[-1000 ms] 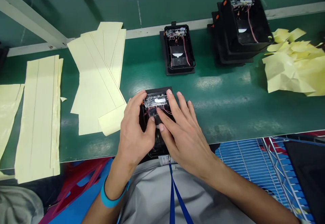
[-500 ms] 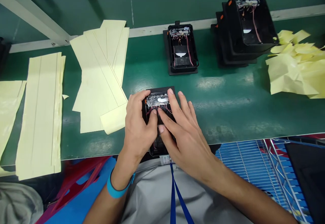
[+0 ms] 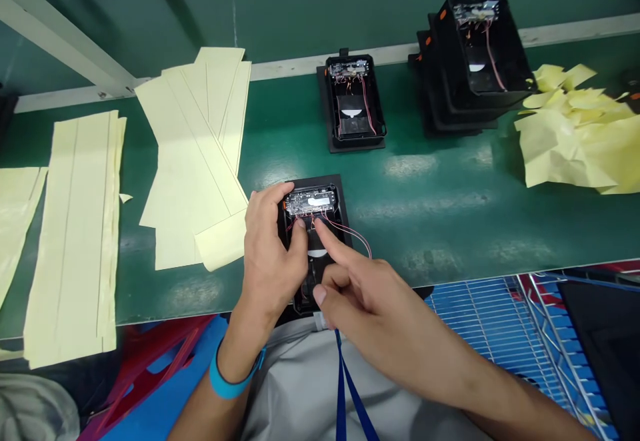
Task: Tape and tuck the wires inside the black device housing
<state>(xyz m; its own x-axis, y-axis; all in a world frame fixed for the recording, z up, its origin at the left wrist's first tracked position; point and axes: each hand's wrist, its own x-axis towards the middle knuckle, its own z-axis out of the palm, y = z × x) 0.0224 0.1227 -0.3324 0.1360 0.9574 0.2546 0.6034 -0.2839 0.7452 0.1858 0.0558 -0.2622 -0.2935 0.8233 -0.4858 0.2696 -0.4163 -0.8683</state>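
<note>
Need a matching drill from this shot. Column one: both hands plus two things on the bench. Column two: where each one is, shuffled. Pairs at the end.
Things
1. Left hand
2. Right hand
3. Stacked black cases
4. Crumpled yellow sheets

Places
A. Far right of the green bench
B. Back of the bench, left of the yellow pile
C. Index finger at the thin red wires below the circuit board
D. Fingers over the left side of the nearest black case

Pairs
1-D, 2-C, 3-B, 4-A
</note>
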